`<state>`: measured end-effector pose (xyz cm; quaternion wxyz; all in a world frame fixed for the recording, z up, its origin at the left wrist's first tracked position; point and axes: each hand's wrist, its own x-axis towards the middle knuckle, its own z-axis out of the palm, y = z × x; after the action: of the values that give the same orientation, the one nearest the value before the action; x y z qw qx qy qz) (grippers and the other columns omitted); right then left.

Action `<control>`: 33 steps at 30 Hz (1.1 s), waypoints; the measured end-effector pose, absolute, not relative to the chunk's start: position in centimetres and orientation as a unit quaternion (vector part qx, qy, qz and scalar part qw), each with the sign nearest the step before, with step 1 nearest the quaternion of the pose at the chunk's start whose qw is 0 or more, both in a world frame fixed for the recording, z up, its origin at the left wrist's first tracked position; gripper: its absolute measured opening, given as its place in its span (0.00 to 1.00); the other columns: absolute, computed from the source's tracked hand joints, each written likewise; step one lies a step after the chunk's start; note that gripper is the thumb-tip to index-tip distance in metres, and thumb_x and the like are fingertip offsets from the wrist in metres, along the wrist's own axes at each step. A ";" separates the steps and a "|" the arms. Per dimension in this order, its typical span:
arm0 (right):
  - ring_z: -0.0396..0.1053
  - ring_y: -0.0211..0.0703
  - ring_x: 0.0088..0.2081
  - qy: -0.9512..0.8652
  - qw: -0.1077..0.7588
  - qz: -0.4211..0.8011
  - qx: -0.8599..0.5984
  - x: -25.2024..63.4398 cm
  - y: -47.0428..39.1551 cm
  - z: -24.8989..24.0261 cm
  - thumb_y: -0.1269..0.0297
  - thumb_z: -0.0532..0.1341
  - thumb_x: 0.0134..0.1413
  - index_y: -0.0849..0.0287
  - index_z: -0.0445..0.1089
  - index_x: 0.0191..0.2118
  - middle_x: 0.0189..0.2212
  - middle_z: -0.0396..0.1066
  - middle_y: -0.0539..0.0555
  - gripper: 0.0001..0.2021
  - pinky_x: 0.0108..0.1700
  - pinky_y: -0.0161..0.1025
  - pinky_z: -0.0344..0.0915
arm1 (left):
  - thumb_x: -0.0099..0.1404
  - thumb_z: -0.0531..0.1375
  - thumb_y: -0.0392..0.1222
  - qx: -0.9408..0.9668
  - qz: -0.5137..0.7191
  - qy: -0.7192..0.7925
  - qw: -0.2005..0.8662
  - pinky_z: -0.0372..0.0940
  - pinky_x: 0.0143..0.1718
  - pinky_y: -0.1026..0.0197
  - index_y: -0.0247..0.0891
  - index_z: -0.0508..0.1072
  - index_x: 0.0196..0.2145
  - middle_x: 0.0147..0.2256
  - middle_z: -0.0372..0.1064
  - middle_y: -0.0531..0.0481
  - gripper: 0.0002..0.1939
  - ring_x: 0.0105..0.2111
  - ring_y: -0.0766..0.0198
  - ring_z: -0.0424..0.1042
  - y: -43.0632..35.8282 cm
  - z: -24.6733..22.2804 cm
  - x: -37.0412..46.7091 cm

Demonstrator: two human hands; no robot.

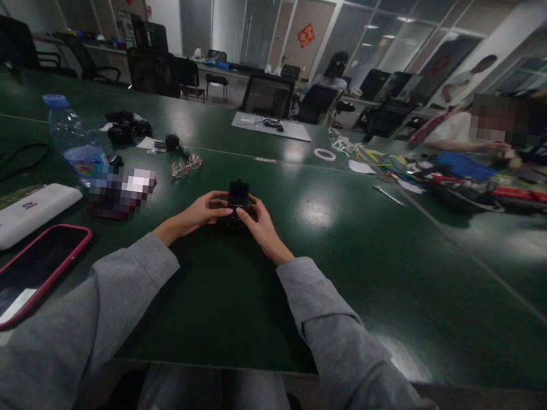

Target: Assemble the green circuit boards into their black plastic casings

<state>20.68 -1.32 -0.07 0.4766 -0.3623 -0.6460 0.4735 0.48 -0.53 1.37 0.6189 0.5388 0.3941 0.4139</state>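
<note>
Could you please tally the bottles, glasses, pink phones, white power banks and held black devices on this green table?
Bottle: 1
Glasses: 1
Pink phone: 1
White power bank: 1
Black device, in left hand and right hand: 1
Total: 5

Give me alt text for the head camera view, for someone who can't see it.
Two hands, left and right, hold a small black device over a green table. To the left are a red-edged phone, a white oblong device and a plastic bottle; cables lie at far right.
</note>
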 end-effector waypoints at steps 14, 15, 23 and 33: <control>0.65 0.47 0.52 -0.602 0.480 0.546 -0.330 20.8 -1.4 0.4 0.54 0.67 0.50 0.53 0.59 0.59 0.48 0.68 0.56 0.31 0.57 0.51 0.63 | 0.49 0.72 0.43 0.546 0.420 0.395 0.608 0.61 0.30 0.65 0.44 0.65 0.54 0.51 0.66 0.43 0.35 0.37 0.65 0.71 -1.0 1.6 0.5; 0.65 0.47 0.52 -0.603 0.480 0.546 -0.329 20.8 -1.4 0.4 0.54 0.67 0.50 0.53 0.59 0.59 0.48 0.68 0.56 0.31 0.58 0.52 0.63 | 0.49 0.72 0.42 0.546 0.420 0.396 0.608 0.61 0.30 0.65 0.44 0.66 0.54 0.51 0.66 0.43 0.35 0.37 0.65 0.71 -1.0 1.6 0.5; 0.66 0.46 0.52 -0.622 0.473 0.532 -0.325 20.9 -1.5 0.4 0.54 0.66 0.52 0.52 0.58 0.60 0.49 0.68 0.56 0.31 0.58 0.51 0.64 | 0.48 0.72 0.41 0.539 0.431 0.390 0.610 0.65 0.35 0.61 0.44 0.67 0.54 0.50 0.67 0.43 0.35 0.39 0.63 0.72 -0.9 1.4 0.5; 0.67 0.46 0.52 -0.616 0.475 0.541 -0.319 20.9 -1.4 0.3 0.54 0.67 0.51 0.52 0.58 0.59 0.48 0.69 0.55 0.31 0.58 0.51 0.64 | 0.49 0.71 0.40 0.541 0.434 0.379 0.613 0.67 0.44 0.56 0.44 0.67 0.54 0.51 0.67 0.43 0.34 0.44 0.60 0.72 -1.0 1.3 0.5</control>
<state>20.90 -1.44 0.27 0.4751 -0.3193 -0.6157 0.5415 0.47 -0.96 1.31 0.6127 0.5411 0.3790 0.4338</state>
